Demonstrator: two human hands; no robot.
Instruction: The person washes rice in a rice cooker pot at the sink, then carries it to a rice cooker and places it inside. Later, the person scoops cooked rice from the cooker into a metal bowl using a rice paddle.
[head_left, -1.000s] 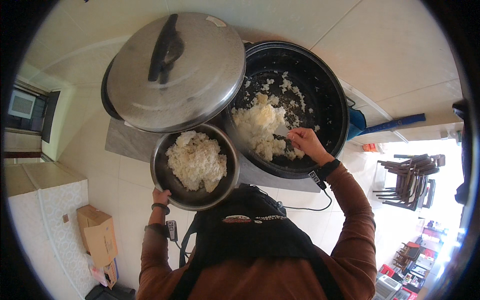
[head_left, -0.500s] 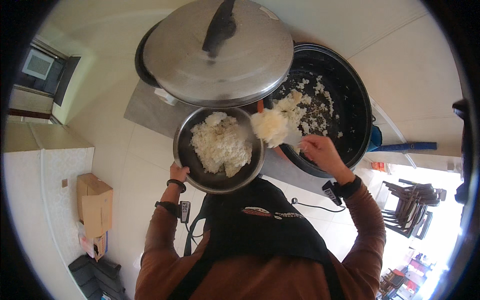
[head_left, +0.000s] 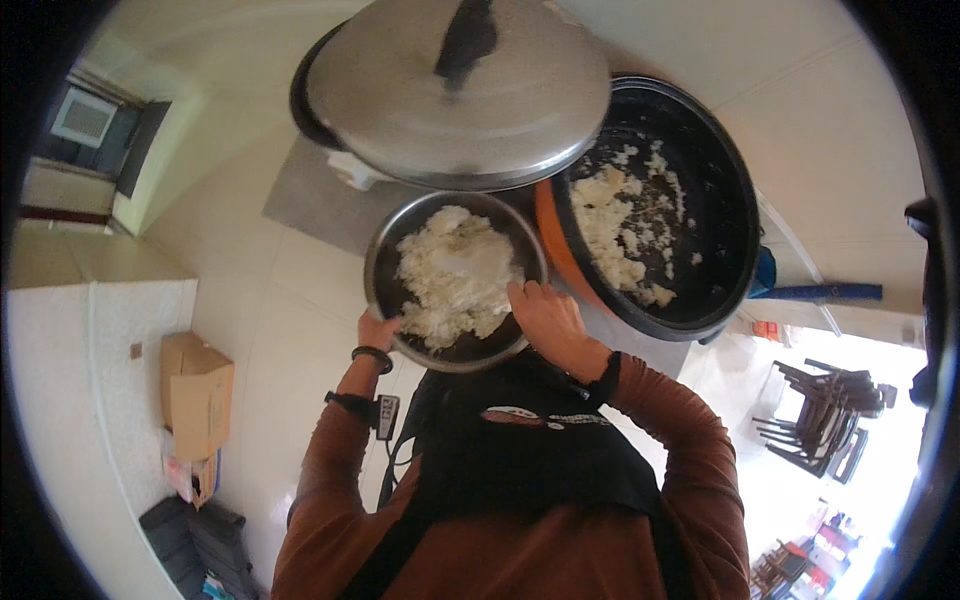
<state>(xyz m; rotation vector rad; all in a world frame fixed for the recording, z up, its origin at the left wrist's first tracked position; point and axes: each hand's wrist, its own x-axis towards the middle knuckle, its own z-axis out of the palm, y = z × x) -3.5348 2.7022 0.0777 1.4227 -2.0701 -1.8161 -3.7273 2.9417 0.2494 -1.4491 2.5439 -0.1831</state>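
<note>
My left hand (head_left: pixel 379 331) is closed on the near-left rim of a round steel bowl (head_left: pixel 519 234). A mound of cooked white rice (head_left: pixel 440 290) fills much of that bowl. Over its right side my right hand (head_left: pixel 549 318) is closed round the handle of a pale rice paddle (head_left: pixel 485 266), whose blade lies against the rice and is hard to tell from it. To the right, a wide pot (head_left: pixel 718 215) with a black inside and an orange outer wall holds leftover rice (head_left: pixel 606 222), mostly along its left side and scattered over the bottom.
A large steel lid (head_left: pixel 430 110) with a black handle stands behind the bowl. Everything rests on a grey table (head_left: pixel 315 205). Cardboard boxes (head_left: pixel 200 400) are on the floor at left; stacked dark chairs (head_left: pixel 822 415) stand at right.
My right hand has moved left from the pot to the bowl, bringing the paddle's load of rice onto the mound. My left hand keeps its grip on the rim. The view has shifted slightly.
</note>
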